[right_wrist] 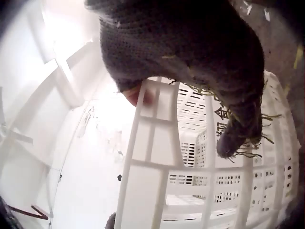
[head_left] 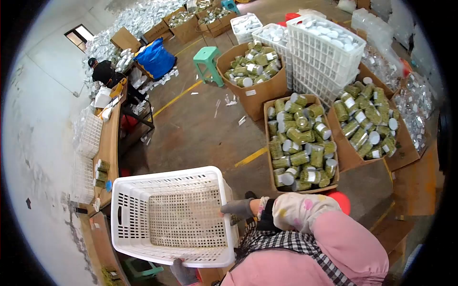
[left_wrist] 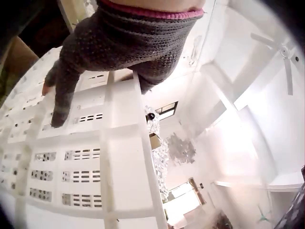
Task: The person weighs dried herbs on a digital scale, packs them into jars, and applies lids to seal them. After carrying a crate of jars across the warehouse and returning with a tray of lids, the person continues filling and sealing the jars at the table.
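A large white plastic basket (head_left: 121, 190) is tilted so that its inside faces the head view; nothing lies in it. In the head view, my gloved right hand (head_left: 238, 208) holds its right side, and my gloved left hand (head_left: 183, 272) holds the rim nearest the bottom of the picture. The left wrist view has my left hand (left_wrist: 119, 52) hooked over the rim, fingers against the slotted wall of the basket (left_wrist: 128, 148). From the right wrist, my right hand (right_wrist: 190, 62) grips the basket rim (right_wrist: 147, 186), dry green bits stuck to its glove.
Cartons of green-filled jars (head_left: 303, 143) stand on the floor at the right, beside stacked white crates (head_left: 324, 57). A green stool (head_left: 207, 64) is farther back. Along the left wall runs a wooden table (head_left: 109, 143) with a few jars; a person (head_left: 102, 71) sits at its far end.
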A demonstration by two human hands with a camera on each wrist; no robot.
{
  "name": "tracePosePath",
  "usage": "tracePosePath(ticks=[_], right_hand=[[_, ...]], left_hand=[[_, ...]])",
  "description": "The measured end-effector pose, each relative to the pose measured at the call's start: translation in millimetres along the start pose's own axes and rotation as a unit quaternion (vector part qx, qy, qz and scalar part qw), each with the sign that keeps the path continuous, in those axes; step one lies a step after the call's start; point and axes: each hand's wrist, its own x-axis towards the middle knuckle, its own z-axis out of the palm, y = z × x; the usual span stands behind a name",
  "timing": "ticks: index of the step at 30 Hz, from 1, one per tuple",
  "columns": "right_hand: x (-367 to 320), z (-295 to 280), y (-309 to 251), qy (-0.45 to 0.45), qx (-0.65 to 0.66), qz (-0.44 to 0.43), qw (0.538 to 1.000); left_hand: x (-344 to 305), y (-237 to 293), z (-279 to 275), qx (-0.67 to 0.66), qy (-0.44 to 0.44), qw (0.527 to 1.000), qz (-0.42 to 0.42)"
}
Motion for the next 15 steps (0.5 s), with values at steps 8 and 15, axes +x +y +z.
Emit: tracePosePath(ticks=[8,15], right_hand=[[63.3,-9.6,-209.7,0.044,0.004,0.043,0.998],[125.5,-114.6,-308.2,0.106,0.026,-0.034,0.993]], left_hand=[[105.1,134.2,189.7,0.097,0.04,0.993,-0.06],[311.9,121.4,288.2,-0.01,-0.084,0.996,0.012]])
